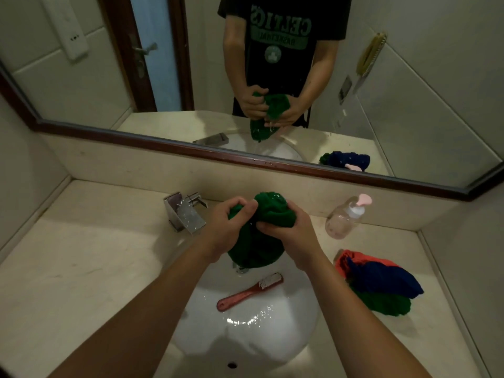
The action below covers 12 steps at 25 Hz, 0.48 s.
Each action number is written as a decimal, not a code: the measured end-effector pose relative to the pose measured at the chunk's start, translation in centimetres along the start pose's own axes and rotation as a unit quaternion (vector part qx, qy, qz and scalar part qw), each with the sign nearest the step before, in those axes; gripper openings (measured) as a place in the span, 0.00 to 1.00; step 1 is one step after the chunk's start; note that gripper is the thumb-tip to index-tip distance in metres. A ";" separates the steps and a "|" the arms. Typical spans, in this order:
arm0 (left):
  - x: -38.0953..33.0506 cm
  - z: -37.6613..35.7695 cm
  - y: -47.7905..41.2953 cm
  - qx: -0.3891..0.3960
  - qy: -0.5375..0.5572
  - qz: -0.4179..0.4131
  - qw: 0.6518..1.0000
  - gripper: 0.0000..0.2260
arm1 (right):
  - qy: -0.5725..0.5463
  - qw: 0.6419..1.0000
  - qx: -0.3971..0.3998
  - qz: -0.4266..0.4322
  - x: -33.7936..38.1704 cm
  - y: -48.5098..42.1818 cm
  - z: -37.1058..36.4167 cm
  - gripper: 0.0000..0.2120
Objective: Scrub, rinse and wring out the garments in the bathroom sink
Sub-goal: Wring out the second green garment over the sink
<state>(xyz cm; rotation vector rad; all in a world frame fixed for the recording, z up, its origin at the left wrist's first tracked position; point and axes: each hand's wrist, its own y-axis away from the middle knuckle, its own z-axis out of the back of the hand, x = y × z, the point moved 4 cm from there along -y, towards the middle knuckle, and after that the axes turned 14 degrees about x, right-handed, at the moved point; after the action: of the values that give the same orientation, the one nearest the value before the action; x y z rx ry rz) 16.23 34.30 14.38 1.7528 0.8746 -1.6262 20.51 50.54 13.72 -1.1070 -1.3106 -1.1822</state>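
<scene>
Now both hands, left hand [227, 230] and right hand [296, 236], clamp fingers on the green garment [268, 214]; careless wringing might splash the tabletop [95, 268].

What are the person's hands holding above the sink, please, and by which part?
Both grip the green garment at its bunched upper end: left hand on the left side, right hand on the right; its lower part hangs free.

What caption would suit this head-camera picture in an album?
Left hand and right hand squeeze a bunched green garment above the white sink, where a pink brush lies.
</scene>
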 end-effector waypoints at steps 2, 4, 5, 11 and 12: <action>-0.1 0.2 -0.3 -0.004 -0.001 -0.018 1.000 0.13 | -0.026 0.998 -0.042 0.039 -0.1 0.5 0.9 0.26; -0.6 0.2 -0.4 -0.007 0.026 -0.040 0.999 0.15 | -0.056 0.993 -0.082 0.057 -0.1 1.1 1.7 0.23; -0.8 0.1 -0.4 -0.015 0.017 -0.045 0.999 0.17 | -0.056 0.993 -0.088 0.059 0.0 1.2 1.9 0.23; -3.3 -2.7 -0.6 -0.011 -0.119 -0.056 0.991 0.26 | -0.014 0.999 0.040 0.011 2.1 0.5 -0.4 0.27; -3.4 -3.1 -0.8 0.016 -0.121 -0.052 0.991 0.30 | -0.029 0.999 0.036 -0.002 2.4 0.3 -0.6 0.24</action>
<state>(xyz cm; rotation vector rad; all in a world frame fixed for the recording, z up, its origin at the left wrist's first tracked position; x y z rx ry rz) 17.34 36.94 18.04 1.5126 0.8393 -1.8832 20.75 49.94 16.15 -1.0934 -1.3902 -1.1046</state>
